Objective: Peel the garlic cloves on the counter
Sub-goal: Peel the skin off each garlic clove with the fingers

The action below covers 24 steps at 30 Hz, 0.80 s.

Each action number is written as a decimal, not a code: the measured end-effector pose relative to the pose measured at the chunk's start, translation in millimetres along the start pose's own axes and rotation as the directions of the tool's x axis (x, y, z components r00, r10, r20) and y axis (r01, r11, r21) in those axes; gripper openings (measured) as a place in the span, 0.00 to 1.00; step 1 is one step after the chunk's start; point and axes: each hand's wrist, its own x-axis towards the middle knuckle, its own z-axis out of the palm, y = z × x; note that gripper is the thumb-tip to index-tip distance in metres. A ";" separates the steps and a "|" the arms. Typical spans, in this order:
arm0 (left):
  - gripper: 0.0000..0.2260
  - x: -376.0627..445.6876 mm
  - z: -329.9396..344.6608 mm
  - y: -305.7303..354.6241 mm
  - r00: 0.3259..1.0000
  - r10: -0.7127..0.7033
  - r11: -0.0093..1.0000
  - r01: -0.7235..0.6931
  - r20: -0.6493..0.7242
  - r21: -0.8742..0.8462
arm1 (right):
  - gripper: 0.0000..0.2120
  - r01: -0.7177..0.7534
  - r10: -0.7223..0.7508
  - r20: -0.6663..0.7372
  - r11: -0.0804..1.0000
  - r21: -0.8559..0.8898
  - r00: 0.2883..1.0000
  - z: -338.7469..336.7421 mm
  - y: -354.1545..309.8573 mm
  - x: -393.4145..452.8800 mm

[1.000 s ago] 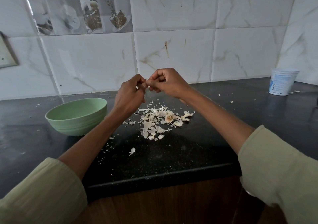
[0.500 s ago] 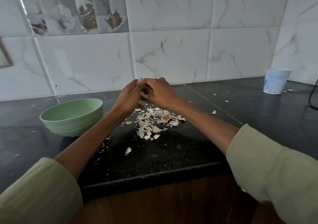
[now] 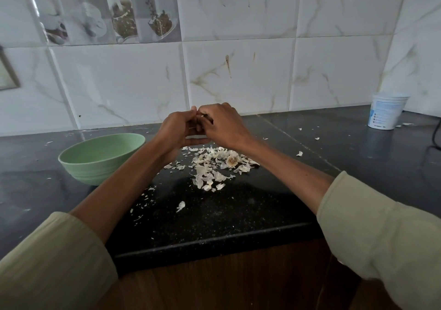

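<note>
Garlic clove [image 3: 200, 121], small and pale, sits nearly hidden between curled fingertips of left hand [image 3: 179, 128] and right hand [image 3: 223, 126], both pinching it above papery white skins [image 3: 210, 166]; its axis can't be told.

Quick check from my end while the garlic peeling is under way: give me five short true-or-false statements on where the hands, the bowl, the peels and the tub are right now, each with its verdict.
1. Both hands are raised together above the pile of peels. True: the left hand and right hand meet over it.
2. The green bowl sits to the right of the peels. False: it sits to their left.
3. The white tub stands upright at the far right of the counter, near the wall. True.
4. The counter is white marble. False: it is dark and speckled; the wall tiles are white.
5. The left hand rests flat on the counter. False: its fingers are curled, meeting the right hand; what they hold is hidden.
</note>
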 end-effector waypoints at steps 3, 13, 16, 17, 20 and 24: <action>0.17 1.7 -4.5 0.2 1.000 -0.018 1.000 0.018 0.022 -0.025 | 0.12 -0.014 0.012 0.021 0.996 0.091 1.000 0.0 0.5 1.3; 0.24 -4.1 -1.8 -1.2 0.978 0.205 0.966 -0.198 -0.026 0.167 | 0.14 -0.131 0.069 0.162 0.901 0.414 0.984 1.9 -4.0 0.7; 0.28 -4.4 1.0 -4.0 0.963 0.270 0.934 -0.258 -0.016 0.246 | 0.13 -0.192 0.125 0.173 0.872 0.451 0.977 3.5 -2.7 2.7; 0.28 -4.2 1.8 -4.7 0.958 0.286 0.923 -0.271 -0.016 0.272 | 0.13 -0.212 0.147 0.175 0.864 0.456 0.974 4.9 -2.8 3.4; 0.28 -2.6 2.8 -7.2 0.947 0.318 0.898 -0.284 -0.049 0.337 | 0.11 -0.259 0.197 0.181 0.852 0.456 0.964 7.0 -3.9 4.8; 0.26 -0.3 3.7 -10.6 0.928 0.362 0.847 -0.288 -0.089 0.447 | 0.14 -0.279 0.214 0.196 0.862 0.423 0.957 7.0 -6.6 4.4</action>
